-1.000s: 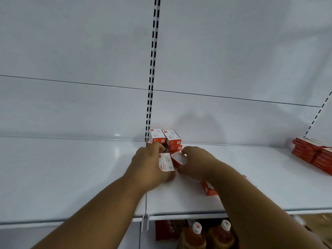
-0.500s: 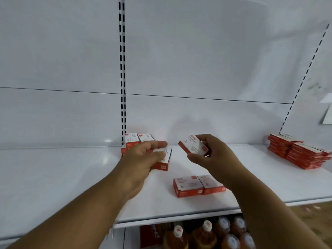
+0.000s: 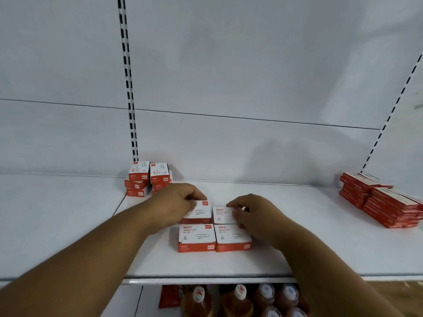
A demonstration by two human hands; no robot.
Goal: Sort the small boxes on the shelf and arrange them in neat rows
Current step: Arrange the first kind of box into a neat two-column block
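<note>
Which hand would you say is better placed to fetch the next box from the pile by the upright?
Probably the left hand: the stacked boxes lie just beyond it, while the right hand would have to cross over.

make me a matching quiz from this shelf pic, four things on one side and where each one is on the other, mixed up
Things:
1. small pile of red-and-white boxes
2. two front boxes
3. flat red packs
4. bottles

Places:
A. on the shelf below
B. stacked at the far right of the shelf
C. side by side near the front edge, no hand holding them
D. at the back, by the slotted upright

The left hand and right hand each rest on a box just behind the front pair.

Pairs: 1-D, 2-C, 3-B, 4-A
</note>
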